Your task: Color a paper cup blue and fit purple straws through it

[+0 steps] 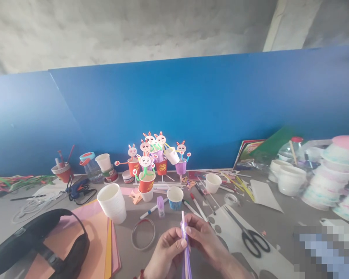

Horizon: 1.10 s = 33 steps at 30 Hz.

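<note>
gripping a pale stick [183, 216] with purple wrapping [184, 228], low centre near a blue-patterned cup [175, 202], in closed fingers of left hand [168, 250] and right hand [205, 238] — perhaps risking unravelling from a slackened pinch.

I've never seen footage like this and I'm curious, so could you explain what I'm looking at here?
Of course. There's no machine here: these are a person's bare hands, and the single picture comes from a camera worn on their head, looking forward and down.

The left hand and right hand both hold a thin purple bundle upright; I can't tell what it's made of.

On the grey table, ahead of the hands, stand rabbit-faced cup figures. A stack of white cups and orange paper are to the left, and black-handled scissors lie to the right. A blue panel stands behind it all.
</note>
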Motion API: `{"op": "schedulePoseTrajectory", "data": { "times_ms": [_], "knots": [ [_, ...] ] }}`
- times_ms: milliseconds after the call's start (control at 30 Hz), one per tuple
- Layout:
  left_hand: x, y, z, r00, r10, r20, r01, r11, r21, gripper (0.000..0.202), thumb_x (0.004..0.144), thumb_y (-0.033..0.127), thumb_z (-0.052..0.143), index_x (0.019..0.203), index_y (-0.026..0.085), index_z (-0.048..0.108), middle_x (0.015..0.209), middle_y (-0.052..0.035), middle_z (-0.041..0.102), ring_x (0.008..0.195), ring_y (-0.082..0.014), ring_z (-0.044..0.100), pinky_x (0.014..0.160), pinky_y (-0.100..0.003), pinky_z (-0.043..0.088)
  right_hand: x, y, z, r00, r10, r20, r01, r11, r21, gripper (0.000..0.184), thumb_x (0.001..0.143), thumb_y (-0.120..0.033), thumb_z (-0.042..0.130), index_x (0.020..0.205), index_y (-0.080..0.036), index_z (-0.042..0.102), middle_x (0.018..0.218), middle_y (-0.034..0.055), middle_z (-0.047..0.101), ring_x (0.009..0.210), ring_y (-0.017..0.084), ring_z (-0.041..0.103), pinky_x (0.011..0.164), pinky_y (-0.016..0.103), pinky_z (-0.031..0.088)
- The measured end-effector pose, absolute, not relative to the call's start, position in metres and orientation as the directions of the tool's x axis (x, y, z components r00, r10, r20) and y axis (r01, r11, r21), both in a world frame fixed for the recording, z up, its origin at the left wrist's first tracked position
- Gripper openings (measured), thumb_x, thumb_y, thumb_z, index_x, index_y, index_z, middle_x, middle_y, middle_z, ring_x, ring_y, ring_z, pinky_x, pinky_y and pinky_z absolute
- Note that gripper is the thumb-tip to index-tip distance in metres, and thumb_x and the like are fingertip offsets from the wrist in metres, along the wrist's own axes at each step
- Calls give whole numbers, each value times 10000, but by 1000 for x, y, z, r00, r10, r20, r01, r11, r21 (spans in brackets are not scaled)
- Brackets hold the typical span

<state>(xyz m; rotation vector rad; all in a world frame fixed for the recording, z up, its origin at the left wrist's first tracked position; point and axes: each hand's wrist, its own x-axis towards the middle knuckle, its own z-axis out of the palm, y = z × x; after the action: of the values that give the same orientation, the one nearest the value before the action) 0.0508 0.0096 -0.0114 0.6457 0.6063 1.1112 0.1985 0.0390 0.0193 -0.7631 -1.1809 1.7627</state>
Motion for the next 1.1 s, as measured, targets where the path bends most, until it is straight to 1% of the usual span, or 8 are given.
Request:
{"op": "schedulePoseTrajectory", "data": {
  "times_ms": [133, 300, 400, 500, 633, 733, 900, 1100],
  "knots": [
    [52, 7, -5, 521, 844, -129, -564, 453, 691, 439, 556, 480, 944, 708, 177, 665, 532, 25, 597, 422, -77, 446, 457, -224, 302, 198, 38, 22, -502, 864, 42, -276, -114, -954, 525, 640, -636, 855, 838, -184, 676, 754, -21, 558, 687, 133, 477, 655, 242, 386],
    [56, -1, 10, 685, 720, -111, -470, 552, 689, 548, 491, 547, 947, 506, 163, 556, 461, 27, 485, 451, -87, 451, 528, -256, 323, 194, 31, 23, -585, 807, 83, -254, -84, -964, 618, 588, -764, 791, 720, -174, 660, 773, -9, 529, 669, 140, 465, 647, 258, 391],
    [54, 1, 12, 628, 768, -122, -482, 507, 715, 524, 536, 563, 924, 601, 165, 588, 520, 25, 513, 482, -91, 452, 538, -254, 309, 194, 30, 19, -547, 835, 62, -242, -87, -966, 659, 585, -803, 754, 794, -185, 664, 761, -10, 531, 631, 143, 475, 595, 260, 396],
    [47, 10, 8, 425, 897, -125, -522, 356, 775, 461, 630, 491, 914, 713, 185, 579, 621, 50, 538, 536, -65, 421, 555, -216, 292, 197, 36, 17, -390, 919, 55, -217, -34, -976, 570, 745, -749, 682, 947, -216, 663, 802, -2, 570, 712, 179, 534, 663, 284, 439],
    [40, 17, 4, 197, 975, -99, -467, 182, 865, 476, 658, 475, 904, 662, 175, 535, 586, 85, 488, 528, -47, 348, 525, -188, 261, 199, 40, 21, -250, 965, 79, -127, 48, -991, 417, 862, -628, 659, 808, -214, 662, 746, -8, 580, 704, 181, 525, 694, 293, 436],
    [41, 14, 7, 177, 980, -89, -405, 155, 901, 475, 649, 491, 900, 656, 169, 550, 562, 73, 519, 510, -54, 387, 502, -190, 290, 194, 39, 22, -239, 969, 70, -89, 50, -995, 417, 819, -611, 719, 731, -213, 628, 669, -27, 554, 624, 161, 493, 605, 273, 410],
    [45, 10, 11, 225, 970, -95, -348, 171, 922, 497, 661, 564, 861, 716, 179, 551, 683, -15, 692, 445, -52, 421, 423, -197, 316, 190, 36, 20, -282, 959, 33, -99, 5, -995, 482, 813, -645, 701, 681, -202, 563, 614, -59, 484, 544, 115, 450, 535, 244, 369],
    [47, 11, 6, 268, 956, -120, -329, 208, 921, 529, 730, 661, 753, 685, 197, 503, 646, -17, 680, 444, -62, 445, 418, -191, 348, 193, 33, 29, -299, 954, -2, -100, -33, -994, 490, 804, -635, 699, 643, -209, 518, 569, -74, 451, 535, 108, 438, 537, 237, 368]
  ]
}}
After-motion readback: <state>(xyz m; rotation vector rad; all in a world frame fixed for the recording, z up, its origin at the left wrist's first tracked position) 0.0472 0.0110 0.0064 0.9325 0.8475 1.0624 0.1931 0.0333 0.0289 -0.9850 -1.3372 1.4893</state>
